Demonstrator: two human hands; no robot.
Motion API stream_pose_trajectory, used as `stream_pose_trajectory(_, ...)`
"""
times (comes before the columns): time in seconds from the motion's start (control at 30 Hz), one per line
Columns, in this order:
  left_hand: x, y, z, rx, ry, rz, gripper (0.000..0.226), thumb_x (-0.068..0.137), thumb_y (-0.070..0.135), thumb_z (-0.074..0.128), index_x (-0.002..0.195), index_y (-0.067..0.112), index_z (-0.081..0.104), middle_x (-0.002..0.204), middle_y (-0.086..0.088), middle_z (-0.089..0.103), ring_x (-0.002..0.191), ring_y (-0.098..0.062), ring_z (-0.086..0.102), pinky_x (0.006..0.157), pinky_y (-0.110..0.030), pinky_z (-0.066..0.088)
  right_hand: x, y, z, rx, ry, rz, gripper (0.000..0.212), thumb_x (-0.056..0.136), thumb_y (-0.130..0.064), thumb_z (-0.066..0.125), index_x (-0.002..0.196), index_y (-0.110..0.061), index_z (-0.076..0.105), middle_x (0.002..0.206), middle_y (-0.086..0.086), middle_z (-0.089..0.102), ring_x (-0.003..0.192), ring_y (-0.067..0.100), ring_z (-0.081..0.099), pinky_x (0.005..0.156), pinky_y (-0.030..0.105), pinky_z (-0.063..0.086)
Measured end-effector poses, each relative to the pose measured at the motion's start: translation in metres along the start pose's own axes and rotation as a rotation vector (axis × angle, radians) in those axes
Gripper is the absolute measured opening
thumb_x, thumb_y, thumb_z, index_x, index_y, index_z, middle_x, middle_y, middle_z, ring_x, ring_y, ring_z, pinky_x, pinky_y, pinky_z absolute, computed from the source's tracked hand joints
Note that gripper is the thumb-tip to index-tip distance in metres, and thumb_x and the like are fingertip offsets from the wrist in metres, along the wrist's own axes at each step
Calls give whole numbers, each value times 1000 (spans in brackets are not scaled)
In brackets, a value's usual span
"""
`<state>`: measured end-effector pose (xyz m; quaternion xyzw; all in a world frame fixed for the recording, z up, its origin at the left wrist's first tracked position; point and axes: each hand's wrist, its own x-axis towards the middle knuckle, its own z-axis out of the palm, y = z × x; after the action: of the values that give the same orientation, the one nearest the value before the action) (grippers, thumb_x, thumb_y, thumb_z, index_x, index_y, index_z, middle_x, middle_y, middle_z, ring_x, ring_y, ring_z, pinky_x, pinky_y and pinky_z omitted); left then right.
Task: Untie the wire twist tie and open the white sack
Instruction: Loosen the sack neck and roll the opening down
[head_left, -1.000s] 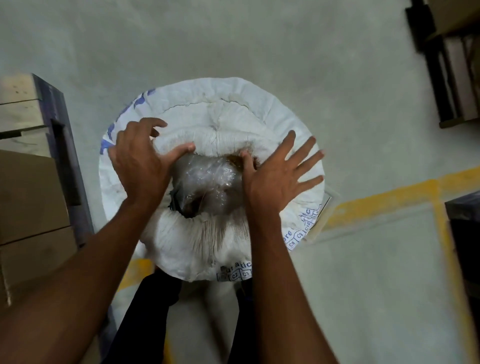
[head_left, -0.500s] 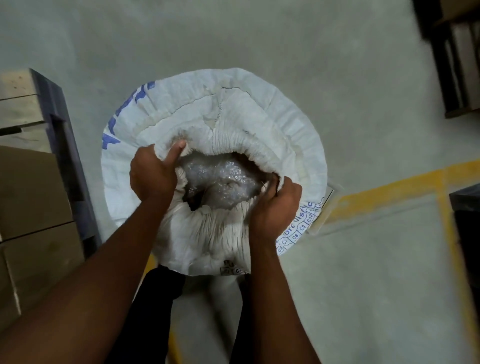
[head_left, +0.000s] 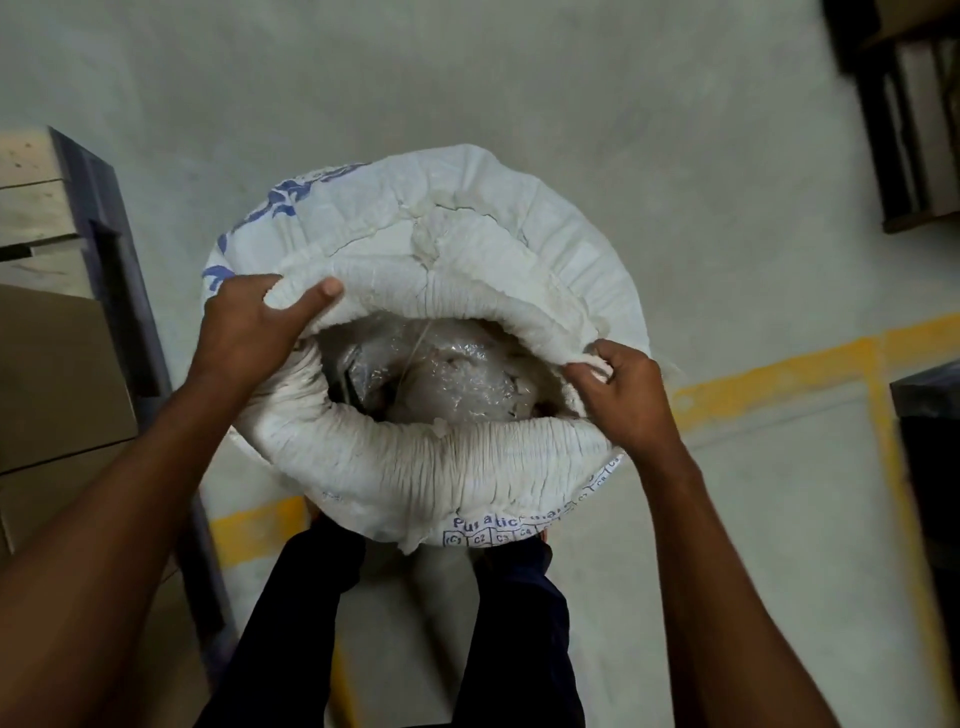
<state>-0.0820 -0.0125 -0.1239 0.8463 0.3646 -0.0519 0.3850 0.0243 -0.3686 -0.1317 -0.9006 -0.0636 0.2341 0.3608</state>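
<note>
A person holds the mouth of a white sack (head_left: 415, 467) wide on a concrete floor (head_left: 519, 78).

The left hand (head_left: 249, 327) pinches the rolled rim at one side; the right hand (head_left: 623, 389) pinches it opposite. A clear liner (head_left: 447, 374) shows inside, a thin strand across it.

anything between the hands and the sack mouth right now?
Nothing visible. Left hand and right hand each grip the white sack rim directly. Inside, a clear plastic liner covers the contents.

A grey concrete floor (head_left: 571, 78) carries a yellow painted line (head_left: 779, 374), with cardboard boxes (head_left: 52, 374) stacked at left and a dark rack (head_left: 904, 119) at upper right.
</note>
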Motion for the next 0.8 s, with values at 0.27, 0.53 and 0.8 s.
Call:
stream_pose_trajectory(0.27, -4, -3, 3, 6, 48, -14, 53, 90, 63, 69, 65, 18, 58, 63, 6, 55, 70, -22, 56, 71, -33, 36, 1, -9, -3, -77, 21, 161, 66, 102, -64, 47, 52, -22, 37, 49, -7, 42, 51, 12, 42, 56, 32, 30)
stream_pose_trajectory(0.53, -1, -26, -8, 3, -26, -30, 79, 64, 88, 68, 72, 9, 70, 72, -11, 71, 73, -33, 70, 66, -35, 47, 12, -19, -23, 361, -274, 749, 74, 91, -83, 44, 105, -18, 77, 97, 6, 82, 95, 24, 77, 90, 39, 60)
stream_pose_trajectory(0.8, -47, -8, 36, 160, 310, -185, 121, 53, 99, 68, 148, 28, 46, 148, -9, 55, 135, -33, 52, 107, -60, 45, -14, -32, 26, -51, 325, 490, 60, 94, -77, 47, 108, -21, 65, 103, 4, 74, 105, 30, 68, 97, 46, 47)
